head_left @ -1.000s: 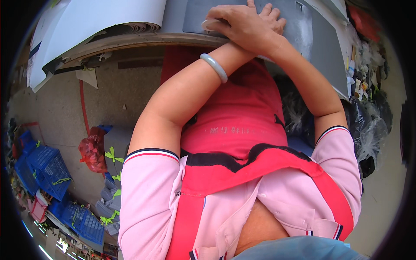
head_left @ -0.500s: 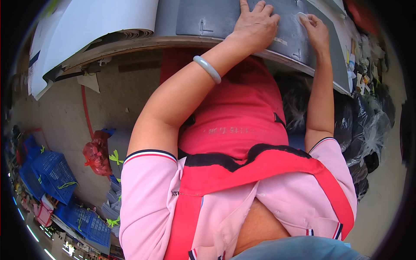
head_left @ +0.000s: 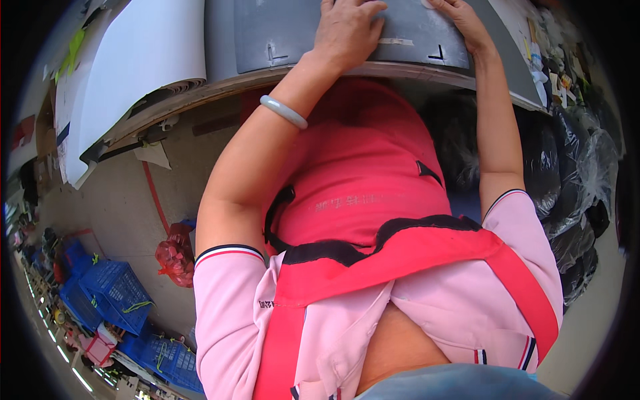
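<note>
My left hand (head_left: 348, 32) lies on a dark grey sheet (head_left: 293, 33) at the table's near edge, palm down. Its fingers are partly spread and hold nothing; some fingertips reach the top edge of the picture. To its right, my right hand (head_left: 467, 21) pinches a small white rounded piece, possibly chalk (head_left: 427, 3), partly cut off by the top edge. The sheet carries L-shaped corner marks (head_left: 437, 53), a pale strip (head_left: 396, 42) and whitish smudges.
Curled white sheets (head_left: 143, 60) hang over the table's left part. Black and clear plastic bags (head_left: 567, 173) sit under the right side, with scraps piled beyond. Blue crates (head_left: 117, 290) and a red bag (head_left: 177, 257) stand on the floor at left.
Both hands appear higher and further left in the picture. The view has shifted too. My right hand still pinches the white piece.
</note>
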Available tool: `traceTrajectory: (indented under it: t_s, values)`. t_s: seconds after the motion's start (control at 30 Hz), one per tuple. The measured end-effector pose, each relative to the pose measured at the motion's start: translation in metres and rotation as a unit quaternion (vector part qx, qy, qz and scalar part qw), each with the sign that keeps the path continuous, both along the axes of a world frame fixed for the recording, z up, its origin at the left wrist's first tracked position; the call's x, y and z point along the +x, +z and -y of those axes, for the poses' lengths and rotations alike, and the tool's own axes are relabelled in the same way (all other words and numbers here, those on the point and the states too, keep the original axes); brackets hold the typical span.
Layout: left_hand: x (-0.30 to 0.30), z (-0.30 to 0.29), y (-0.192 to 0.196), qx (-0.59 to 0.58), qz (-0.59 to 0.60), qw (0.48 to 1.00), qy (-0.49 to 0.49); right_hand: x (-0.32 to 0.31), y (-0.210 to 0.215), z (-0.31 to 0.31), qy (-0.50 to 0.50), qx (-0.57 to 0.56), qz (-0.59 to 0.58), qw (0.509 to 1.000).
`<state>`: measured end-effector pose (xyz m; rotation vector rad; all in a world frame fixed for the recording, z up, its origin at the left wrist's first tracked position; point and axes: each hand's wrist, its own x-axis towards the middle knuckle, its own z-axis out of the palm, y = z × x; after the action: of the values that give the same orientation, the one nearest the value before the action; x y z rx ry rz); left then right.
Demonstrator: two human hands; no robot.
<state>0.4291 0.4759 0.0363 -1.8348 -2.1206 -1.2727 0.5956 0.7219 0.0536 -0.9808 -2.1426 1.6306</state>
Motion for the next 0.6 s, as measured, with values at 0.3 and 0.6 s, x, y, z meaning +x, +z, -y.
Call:
traceTrajectory:
  t_s: [0.3, 0.6]
  values:
    - [-0.002, 0.055, 0.025, -0.136, -0.054, 0.987, -0.064, -0.019, -0.029, -0.023, -0.057, -0.129, -0.213, 0.967]
    - [-0.024, 0.06, 0.036, -0.175, -0.005, 0.975, -0.134, -0.022, -0.023, -0.001, -0.079, -0.052, -0.147, 0.985]
